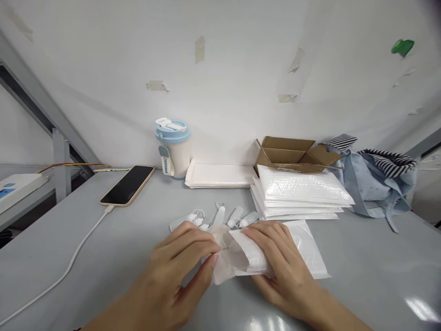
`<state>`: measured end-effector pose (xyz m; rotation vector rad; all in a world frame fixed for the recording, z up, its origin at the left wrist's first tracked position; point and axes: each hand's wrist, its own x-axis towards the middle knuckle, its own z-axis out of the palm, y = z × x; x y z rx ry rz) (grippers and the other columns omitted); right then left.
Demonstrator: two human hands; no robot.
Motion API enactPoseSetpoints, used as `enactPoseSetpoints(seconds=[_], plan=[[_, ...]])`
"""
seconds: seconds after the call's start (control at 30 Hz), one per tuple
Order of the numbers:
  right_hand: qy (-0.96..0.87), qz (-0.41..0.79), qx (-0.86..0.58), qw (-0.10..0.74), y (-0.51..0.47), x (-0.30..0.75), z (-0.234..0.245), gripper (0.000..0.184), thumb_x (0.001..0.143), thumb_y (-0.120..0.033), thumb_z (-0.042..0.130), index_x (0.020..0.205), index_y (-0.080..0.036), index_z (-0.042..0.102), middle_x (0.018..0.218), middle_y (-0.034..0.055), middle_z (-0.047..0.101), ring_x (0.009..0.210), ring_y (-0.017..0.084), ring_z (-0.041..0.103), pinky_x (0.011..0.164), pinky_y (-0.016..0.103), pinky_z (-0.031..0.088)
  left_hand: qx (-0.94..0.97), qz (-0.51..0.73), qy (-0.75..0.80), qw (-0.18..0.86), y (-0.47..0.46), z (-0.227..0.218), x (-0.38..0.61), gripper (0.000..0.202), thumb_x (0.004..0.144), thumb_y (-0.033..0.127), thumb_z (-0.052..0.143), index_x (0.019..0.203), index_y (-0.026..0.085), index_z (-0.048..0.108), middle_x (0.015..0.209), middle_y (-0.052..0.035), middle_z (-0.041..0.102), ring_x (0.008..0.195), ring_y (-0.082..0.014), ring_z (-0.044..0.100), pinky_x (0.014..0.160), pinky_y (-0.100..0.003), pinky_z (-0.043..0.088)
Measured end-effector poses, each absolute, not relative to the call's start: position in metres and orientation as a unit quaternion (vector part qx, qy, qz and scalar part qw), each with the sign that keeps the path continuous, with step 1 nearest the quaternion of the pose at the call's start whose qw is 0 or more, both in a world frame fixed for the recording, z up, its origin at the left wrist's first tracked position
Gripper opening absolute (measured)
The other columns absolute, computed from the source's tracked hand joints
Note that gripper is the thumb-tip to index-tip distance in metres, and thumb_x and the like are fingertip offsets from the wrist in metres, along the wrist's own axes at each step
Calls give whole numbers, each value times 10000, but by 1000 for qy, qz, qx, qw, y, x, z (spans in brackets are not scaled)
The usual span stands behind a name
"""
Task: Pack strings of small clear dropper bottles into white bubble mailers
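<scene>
A white bubble mailer (312,253) lies low over the table, its open mouth facing left. My right hand (279,264) grips it near the mouth, fingers on top and thumb beneath. My left hand (186,266) is closed in a pinch at the mailer's mouth, beside its thin flap (223,271). What the left fingertips hold is hidden; a translucent, pale piece (219,235) shows just beyond them. Behind the hands lie several small white bottle-shaped pieces (235,216), some with thin cords.
A stack of white mailers (299,188) stands behind my right hand, before an open cardboard box (285,151). Flat packets (222,175), a lidded cup (179,154) and a phone (128,185) on a white cable (74,257) lie leftward. A blue cloth bag (375,184) sits right.
</scene>
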<state>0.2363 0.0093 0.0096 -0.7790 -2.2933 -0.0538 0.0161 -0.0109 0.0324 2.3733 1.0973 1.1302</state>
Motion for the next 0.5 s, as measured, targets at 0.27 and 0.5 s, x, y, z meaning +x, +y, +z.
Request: enactPoseSetpoints(seconds=[0.27, 0.5], plan=[[-885, -11, -295, 359, 8, 239, 6, 426, 794, -53, 502, 1217, -44, 444, 1094, 154, 554, 1002, 265, 479, 843, 434, 384, 871, 376, 302, 94, -11, 38, 16, 190, 858, 22, 482, 939, 124, 620, 843, -41, 650, 859, -166, 574, 844, -290, 497], [-887, -12, -292, 359, 10, 238, 7, 416, 799, -51, 487, 1213, -42, 448, 1093, 147, 552, 1012, 260, 471, 854, 426, 380, 908, 274, 310, 62, -15, 42, 13, 283, 912, 183, 461, 1159, 126, 588, 1058, -59, 678, 938, -203, 575, 868, -344, 484]])
